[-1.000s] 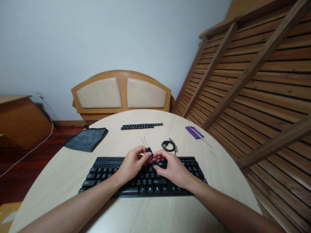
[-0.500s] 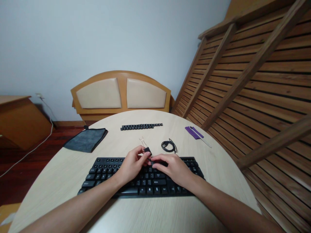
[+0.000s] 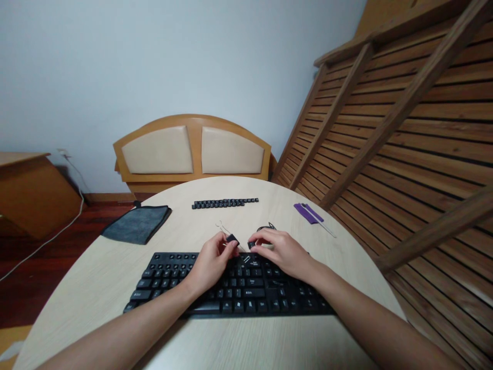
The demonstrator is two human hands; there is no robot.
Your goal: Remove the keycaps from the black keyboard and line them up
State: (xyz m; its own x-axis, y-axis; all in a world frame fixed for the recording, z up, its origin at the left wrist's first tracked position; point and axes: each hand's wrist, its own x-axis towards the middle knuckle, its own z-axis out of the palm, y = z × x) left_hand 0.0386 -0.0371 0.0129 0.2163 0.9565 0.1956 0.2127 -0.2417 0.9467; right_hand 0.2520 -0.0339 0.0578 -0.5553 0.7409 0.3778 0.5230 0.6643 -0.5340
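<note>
Left hand pinches a wire key puller above the keyboard's far edge. Right hand grips a small black keycap between its fingertips; since the earlier frame it has lifted off the keys and shifted toward 1 o'clock, apart from the left hand. A row of keycaps lies at 12 o'clock on the table; a grey cloth lies at 10 o'clock.
</note>
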